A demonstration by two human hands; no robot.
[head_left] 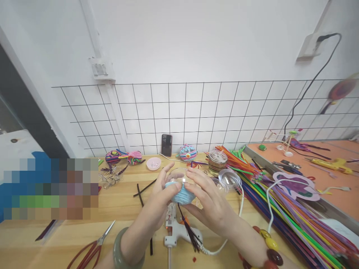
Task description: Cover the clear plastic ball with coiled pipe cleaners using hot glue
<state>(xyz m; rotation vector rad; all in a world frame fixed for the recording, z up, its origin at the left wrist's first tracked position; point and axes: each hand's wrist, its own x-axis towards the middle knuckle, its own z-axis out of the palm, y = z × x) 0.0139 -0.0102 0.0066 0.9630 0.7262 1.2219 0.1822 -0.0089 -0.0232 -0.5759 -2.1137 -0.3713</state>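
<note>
Above the middle of the wooden table, my two hands hold a clear plastic ball (pixel 177 173) whose lower part is wrapped in light blue yarn (pixel 183 197). My left hand (pixel 160 200) grips its left side, with the thumb lying across the yarn. Around the right side curve the fingers of my right hand (pixel 213 203). A dark tassel (pixel 193 236) hangs beneath the ball. Just below, a white glue gun (pixel 176 229) lies on the table, partly hidden by my hands and the tassel.
Red-handled scissors (pixel 94 244) lie front left. Black strips (pixel 139 194) lie left of my hands. Behind stand a phone (pixel 166 145), a yarn-wrapped ball (pixel 187 152), a pink dish (pixel 153 163) and a clear jar (pixel 217 161). Coloured pipe cleaners (pixel 297 220) spread right, crossed by a white cable (pixel 268 205).
</note>
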